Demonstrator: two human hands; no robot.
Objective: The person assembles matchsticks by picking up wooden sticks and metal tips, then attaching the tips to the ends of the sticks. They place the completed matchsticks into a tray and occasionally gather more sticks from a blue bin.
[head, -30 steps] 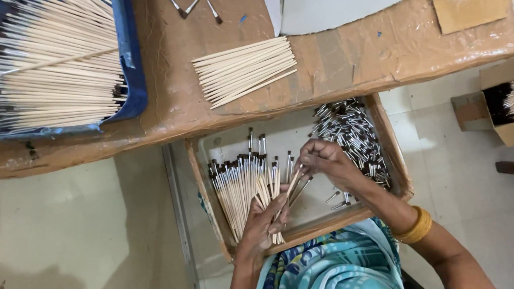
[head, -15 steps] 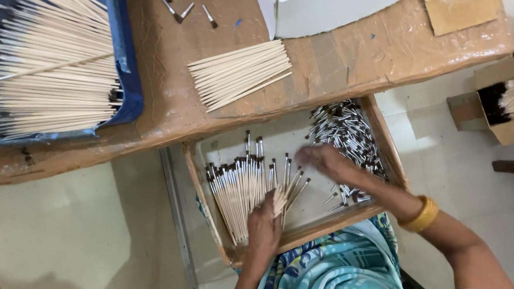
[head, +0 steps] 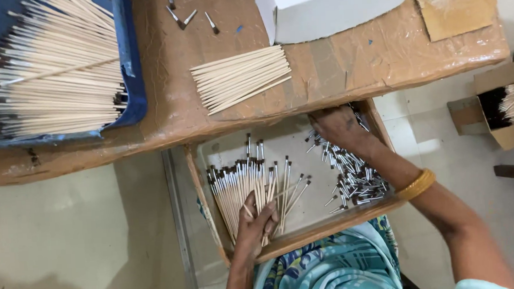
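Left hand (head: pixel 255 224) lies closed over the finished brushes (head: pixel 241 186) in the wooden tray (head: pixel 308 232), apparently keeping them bunched. Right hand (head: pixel 338 128) reaches the ferrule pile (head: pixel 352 174) under the bench (head: pixel 346 63) edge; its grip cannot be told.

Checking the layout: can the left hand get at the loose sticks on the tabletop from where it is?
Probably yes. The left hand rests on brushes in the tray; the sticks lie uncovered just beyond the table edge.

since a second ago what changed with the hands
The right hand left the brushes at the tray's middle and reached to the far corner of the ferrule pile. The left hand stayed on the brushes; the bare sticks on the table stayed put.
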